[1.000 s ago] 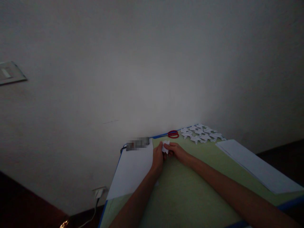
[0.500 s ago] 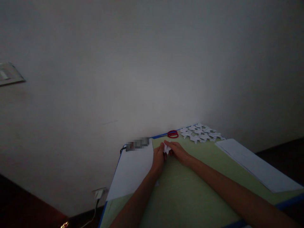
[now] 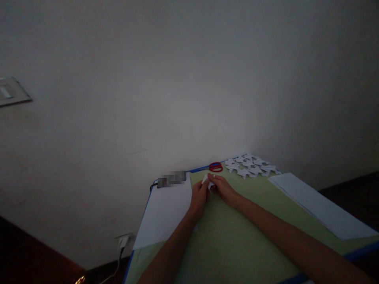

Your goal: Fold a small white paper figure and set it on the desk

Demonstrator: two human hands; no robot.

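**Both hands pinched on a small folded paper at the far side of the desk**

The left hand (image 3: pixel 197 196) and the right hand (image 3: pixel 222 187) met over a small white folded paper (image 3: pixel 207 181), fingertips closed on it from either side, just above the green desk (image 3: pixel 237 236). The work in hand looked like creasing a fold in a small paper plane; the piece was too small and dim to tell which fold. The next move would likely call for a firm pinch along the crease while the other hand held the piece steady.

At 9 o'clock from the hands lay a large white sheet (image 3: pixel 166 213), touching the left wrist. Red scissors (image 3: pixel 216 167) lay near at 12 o'clock, by the wall. A cluster of finished paper planes (image 3: pixel 251 165) sat at 1 o'clock, and a stack of white sheets (image 3: pixel 319 209) lay well apart at 3 o'clock. Nothing stood between the hands and these.
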